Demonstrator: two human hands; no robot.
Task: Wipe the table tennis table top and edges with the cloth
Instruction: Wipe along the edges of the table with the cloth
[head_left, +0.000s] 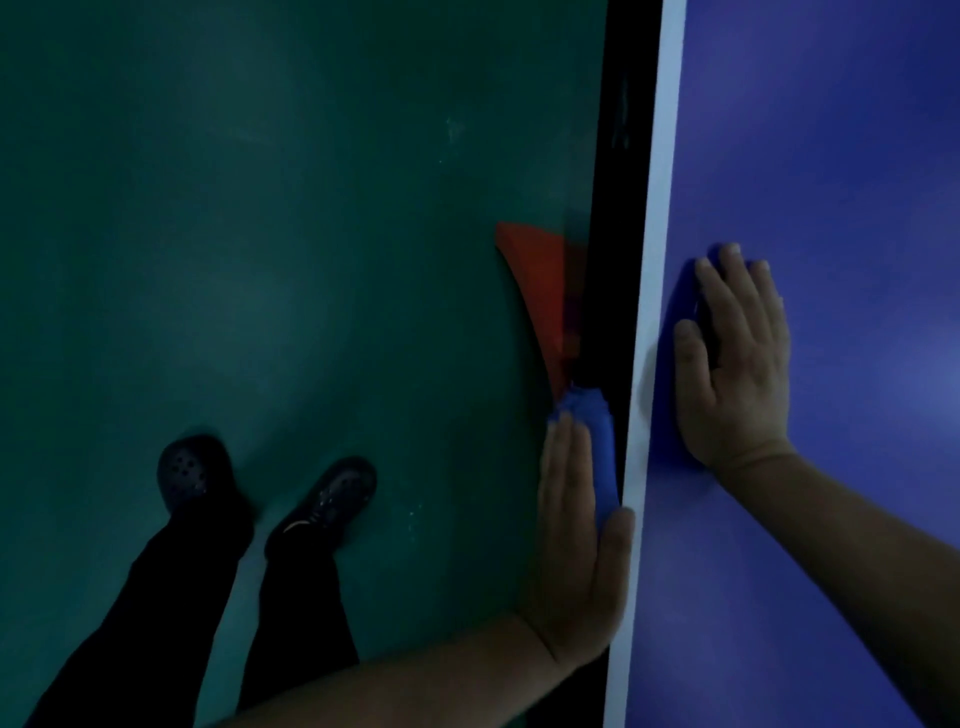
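The blue table tennis table top (841, 156) fills the right side, with a white border line (661, 249) and a black side edge (607, 197) running up the frame. A blue cloth (597, 431) lies against that side edge. My left hand (576, 545) presses it there with straight fingers, the thumb resting over the white line. My right hand (737, 364) lies flat on the table top just inside the line, fingers spread. A darker blue patch shows under its fingers; I cannot tell whether it is cloth or shadow.
Dark green floor (260, 208) spreads to the left of the table. A red floor marking (540, 280) curves beside the table edge. My own feet in dark shoes (192, 473) (327, 499) stand on the floor at lower left. The light is dim.
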